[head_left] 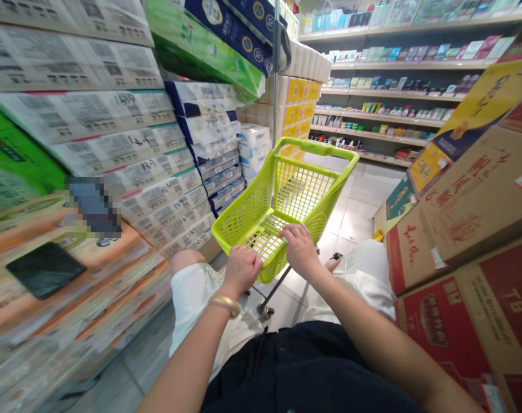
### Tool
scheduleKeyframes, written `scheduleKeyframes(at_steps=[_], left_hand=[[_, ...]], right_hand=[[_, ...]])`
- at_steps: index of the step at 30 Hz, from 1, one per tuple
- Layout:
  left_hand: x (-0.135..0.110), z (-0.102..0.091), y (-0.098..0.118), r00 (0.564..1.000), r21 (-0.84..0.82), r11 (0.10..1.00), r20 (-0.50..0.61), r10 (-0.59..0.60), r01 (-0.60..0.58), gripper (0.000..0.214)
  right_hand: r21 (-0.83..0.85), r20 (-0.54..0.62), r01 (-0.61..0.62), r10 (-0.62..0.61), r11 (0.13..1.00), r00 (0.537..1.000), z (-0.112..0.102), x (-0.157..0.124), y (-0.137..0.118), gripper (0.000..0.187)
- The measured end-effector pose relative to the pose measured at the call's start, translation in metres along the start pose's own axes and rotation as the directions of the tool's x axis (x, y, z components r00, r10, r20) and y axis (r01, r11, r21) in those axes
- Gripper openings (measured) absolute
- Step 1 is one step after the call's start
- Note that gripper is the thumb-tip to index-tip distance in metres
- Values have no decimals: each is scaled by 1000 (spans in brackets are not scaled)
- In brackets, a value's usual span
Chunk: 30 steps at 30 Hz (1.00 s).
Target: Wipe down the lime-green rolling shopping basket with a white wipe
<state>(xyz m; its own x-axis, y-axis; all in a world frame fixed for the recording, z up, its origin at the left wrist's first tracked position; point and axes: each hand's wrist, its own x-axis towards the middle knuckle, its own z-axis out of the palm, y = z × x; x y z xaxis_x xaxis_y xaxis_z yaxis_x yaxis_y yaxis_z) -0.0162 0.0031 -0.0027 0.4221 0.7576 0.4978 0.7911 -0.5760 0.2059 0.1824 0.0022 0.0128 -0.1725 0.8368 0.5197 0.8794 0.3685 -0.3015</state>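
**Lime-green shopping trolley (302, 189) held in a shop aisle**

The left hand (241, 271) is closed in a fist around the near rim of the trolley, with a gold bangle (225, 306) on its wrist. The right hand (299, 249) sits just beside it on the same rim, fingers curled over the plastic edge and gripping it. Neither hand holds anything else.

The trolley stands directly in front of the person, on a pale tiled floor (351, 221). Its basket is open plastic mesh, and a thin metal leg runs down to a small caster (263, 310) below the hands. White shorts (196, 298) and a dark top (304, 367) fill the bottom of the view, close behind the rim.

Tall stacks of wrapped toilet-roll packs (115, 115) line the aisle on the left, with blue-and-white packs (209, 132) further along. Cardboard cartons with red printing (471, 195) are piled on the right. Far ahead, shelves of small boxed goods (385, 97) run along the wall. On the left stack, a dark flat rectangle (46, 269) lies on orange-printed packs just below a pixelated patch (95, 206); it is too unclear to identify.
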Motion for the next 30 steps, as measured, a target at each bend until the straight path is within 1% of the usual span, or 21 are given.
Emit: scheduleKeyframes(at_steps=[2, 5, 7, 9, 12, 14, 16, 18, 20, 22, 24, 27, 30], left_hand=[[0, 0, 0, 1000, 1, 1000, -1, -3, 3, 38], [0, -1, -1, 1000, 3, 1000, 4, -2, 2, 37], [-1, -1, -2, 1000, 4, 1000, 9, 0, 0, 37], [-1, -2, -3, 1000, 5, 1000, 11, 0, 0, 37], [-1, -2, -4, 1000, 2, 1000, 7, -3, 3, 37], [-1, -2, -3, 1000, -3, 1000, 5, -7, 7, 37], [-1, -1, -3, 1000, -7, 1000, 3, -12, 12, 37], [-1, -1, -3, 1000, -9, 1000, 4, -17, 17, 36], [-1, -2, -4, 1000, -11, 1000, 10, -17, 17, 36], [-2, -4, -5, 1000, -12, 1000, 19, -12, 12, 36], [-2, -5, -5, 1000, -11, 1000, 23, -8, 8, 36], [-3, -6, -6, 1000, -11, 1000, 17, -11, 11, 36], [-4, -5, -5, 1000, -17, 1000, 12, -15, 15, 37]], right_hand=[[20, -13, 41, -41, 999, 999, 6, -6, -11, 36], [48, -23, 167, -166, 985, 986, 17, -20, -31, 29], [48, -12, 206, -206, 977, 979, 20, -25, -37, 27], [35, 10, 196, -197, 980, 980, 17, -23, -33, 29], [9, 26, 121, -122, 993, 992, 6, -10, -14, 34], [1, 17, 61, -61, 998, 998, 1, -2, -4, 37], [2, -5, 25, -25, 1000, 1000, 0, 1, -1, 36], [9, -31, 30, -30, 1000, 999, 5, -3, -7, 35], [18, -41, 76, -75, 997, 996, 12, -11, -18, 33], [24, -25, 136, -136, 990, 990, 17, -18, -27, 32], [21, 8, 175, -175, 984, 984, 17, -21, -29, 32], [3, 40, 177, -177, 984, 983, 11, -15, -17, 33], [-13, 5, 106, -106, 994, 994, 2, -3, 2, 36]])
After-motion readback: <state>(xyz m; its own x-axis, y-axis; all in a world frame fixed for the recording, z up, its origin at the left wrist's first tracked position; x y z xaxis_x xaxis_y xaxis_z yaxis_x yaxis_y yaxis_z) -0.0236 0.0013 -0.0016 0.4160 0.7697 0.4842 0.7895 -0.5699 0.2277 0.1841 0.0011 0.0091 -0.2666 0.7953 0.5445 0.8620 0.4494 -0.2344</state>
